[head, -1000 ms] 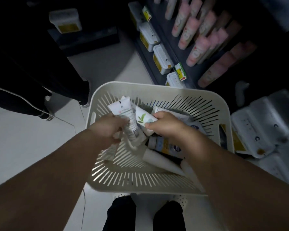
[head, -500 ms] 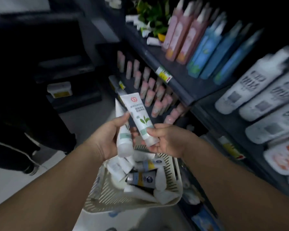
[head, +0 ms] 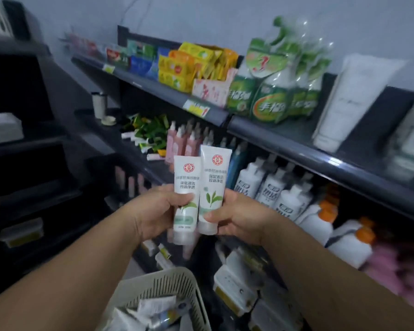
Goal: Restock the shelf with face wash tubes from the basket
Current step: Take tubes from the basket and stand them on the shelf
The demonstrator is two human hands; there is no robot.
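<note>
Left hand (head: 151,212) grips the left tube (head: 186,177), right hand (head: 239,217) the right tube (head: 214,177) — basket (head: 158,281) cut off below, its contents blurred.

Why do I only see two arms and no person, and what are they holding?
The camera sits on the person's head, looking forward and down, so you see only their own arms. The left hand grips one white face wash tube with a green leaf on it; the right hand grips a matching tube beside it. Both point up, caps down. Below is a white slotted basket with more tubes inside. In front are dark shop shelves full of bottles and packets.
</note>
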